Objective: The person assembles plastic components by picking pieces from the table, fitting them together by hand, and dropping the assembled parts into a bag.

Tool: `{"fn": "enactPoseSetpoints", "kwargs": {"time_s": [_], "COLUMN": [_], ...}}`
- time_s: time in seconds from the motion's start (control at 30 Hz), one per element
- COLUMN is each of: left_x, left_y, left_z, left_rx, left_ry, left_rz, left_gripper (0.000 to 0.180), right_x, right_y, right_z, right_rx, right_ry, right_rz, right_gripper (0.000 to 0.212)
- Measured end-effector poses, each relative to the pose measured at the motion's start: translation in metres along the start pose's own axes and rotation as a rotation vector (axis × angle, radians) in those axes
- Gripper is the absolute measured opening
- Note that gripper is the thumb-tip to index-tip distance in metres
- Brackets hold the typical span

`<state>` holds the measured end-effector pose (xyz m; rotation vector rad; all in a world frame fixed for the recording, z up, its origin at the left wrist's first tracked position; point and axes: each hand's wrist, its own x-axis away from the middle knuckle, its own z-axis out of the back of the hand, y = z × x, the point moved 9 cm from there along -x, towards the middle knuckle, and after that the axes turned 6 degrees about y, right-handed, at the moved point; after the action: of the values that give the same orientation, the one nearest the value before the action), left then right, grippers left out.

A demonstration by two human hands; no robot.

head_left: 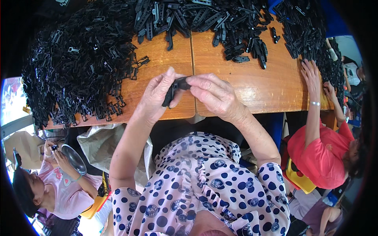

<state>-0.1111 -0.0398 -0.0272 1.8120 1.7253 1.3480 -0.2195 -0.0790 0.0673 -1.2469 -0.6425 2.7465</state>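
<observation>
Just above frame centre, left hand point(154, 93) and right hand point(220, 98) pinch a black part point(180, 84); uneven pressure could make it slip.

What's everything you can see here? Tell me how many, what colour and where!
Small pieces: too many to count, black, heaped on the table
Table: one seamed top, brown, middle
Bag: one, pale, below the table, left
Bowl: one, grey, lower left
Seats: at least two, mostly yellow, lower left and right
Co-workers: at least four, various clothes, both sides
Held piece: at least one, black, between the hands
Shirt: one, pale with dark dots, bottom middle
Left hand: one, bare, gripping held piece
Right hand: one, bare, pinching held piece
</observation>
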Motion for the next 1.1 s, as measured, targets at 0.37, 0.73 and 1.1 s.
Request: {"fn": "enactPoseSetpoints", "kwargs": {"time_s": [0.37, 0.73, 1.1], "left_x": [-0.001, 0.031, 0.187], "left_y": [-0.021, 0.004, 0.038], "left_z": [0.005, 0.023, 0.141], "left_rx": [0.260, -0.064, -1.725], "left_ry": [0.404, 0.419, 0.576], "left_rz": [-0.387, -0.501, 0.024], "left_gripper": [0.026, 0.020, 0.028], "right_x": [0.003, 0.045, 0.049], "right_y": [0.014, 0.044, 0.114], "right_z": [-0.008, -0.055, 0.076], "right_rx": [0.056, -0.671, 0.387], "right_ry": [0.198, -0.020, -0.004], "right_rz": [-0.174, -1.009, -0.468], "right_gripper": [0.016, 0.016, 0.029]}}
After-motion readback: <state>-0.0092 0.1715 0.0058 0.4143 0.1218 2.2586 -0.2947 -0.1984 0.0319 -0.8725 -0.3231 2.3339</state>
